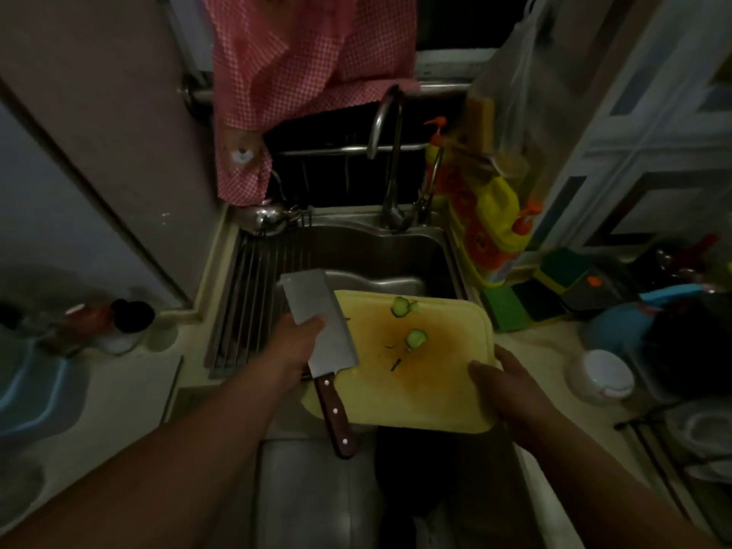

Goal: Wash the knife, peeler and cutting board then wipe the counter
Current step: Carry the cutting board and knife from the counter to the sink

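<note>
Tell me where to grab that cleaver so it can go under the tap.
Take the cleaver by its brown riveted handle, coming from the near side. The handle juts toward the person off the cutting board, while the left hand only pins the blade.

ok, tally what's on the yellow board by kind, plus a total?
Steel cleaver with brown riveted wooden handle, on the yellow plastic cutting board: 1
Green cucumber slices: 2
Small dark peel scraps: too small to count
Total countable: 3
</note>
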